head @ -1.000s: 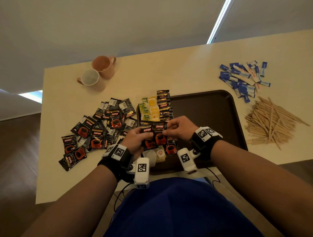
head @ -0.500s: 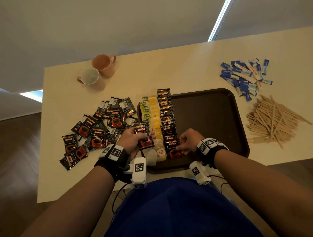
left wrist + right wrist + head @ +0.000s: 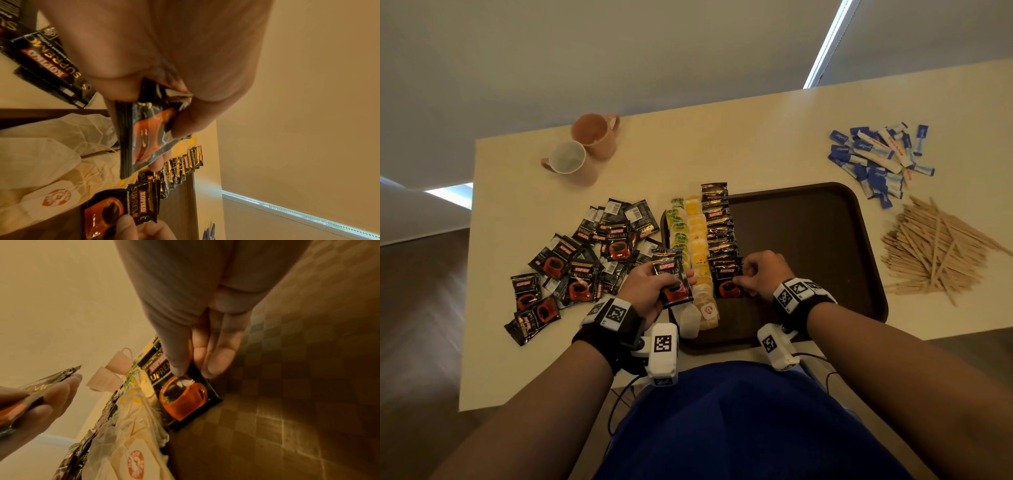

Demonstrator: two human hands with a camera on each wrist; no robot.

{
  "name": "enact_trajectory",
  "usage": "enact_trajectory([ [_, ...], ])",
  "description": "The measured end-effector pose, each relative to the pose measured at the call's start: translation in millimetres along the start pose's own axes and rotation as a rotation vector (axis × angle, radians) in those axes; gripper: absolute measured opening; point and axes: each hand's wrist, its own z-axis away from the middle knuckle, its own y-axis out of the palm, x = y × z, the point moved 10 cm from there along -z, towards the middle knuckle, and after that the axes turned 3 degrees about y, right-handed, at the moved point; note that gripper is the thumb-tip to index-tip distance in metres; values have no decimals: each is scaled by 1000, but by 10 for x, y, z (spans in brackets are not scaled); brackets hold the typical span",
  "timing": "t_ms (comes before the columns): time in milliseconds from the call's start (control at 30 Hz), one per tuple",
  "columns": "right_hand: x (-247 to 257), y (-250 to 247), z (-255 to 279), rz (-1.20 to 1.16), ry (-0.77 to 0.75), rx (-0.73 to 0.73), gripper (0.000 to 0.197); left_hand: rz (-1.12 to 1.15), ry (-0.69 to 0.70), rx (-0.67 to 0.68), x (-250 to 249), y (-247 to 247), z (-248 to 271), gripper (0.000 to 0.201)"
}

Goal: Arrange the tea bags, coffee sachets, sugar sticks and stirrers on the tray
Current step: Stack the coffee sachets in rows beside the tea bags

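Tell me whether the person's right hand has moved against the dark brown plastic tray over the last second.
Yes. The right hand dropped from mid-tray toward the dark brown plastic tray's near edge, pinching a black coffee sachet.

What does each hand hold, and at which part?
Left hand grips a coffee sachet by its lower half; right hand pinches the nearest tray sachet at its right edge.

The person wore a dark blue garment (image 3: pixel 739 421) on the body, and the arms were bare. On each wrist sat a black strap (image 3: pixel 616 339) with a white block on top, printed with square black-and-white markers (image 3: pixel 617 313). A white camera unit (image 3: pixel 663 353) with the same kind of marker hung below each wrist, with thin dark cables (image 3: pixel 619 401).
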Motion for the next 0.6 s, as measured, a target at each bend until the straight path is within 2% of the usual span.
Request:
enact_trajectory([
  [133, -26, -22, -27, 23, 30, -54, 20, -11, 4, -4, -4, -5, 5, 26],
  [600, -78, 85, -30, -8, 69, 4, 16, -18, -6, -11, 12, -11, 4, 28],
])
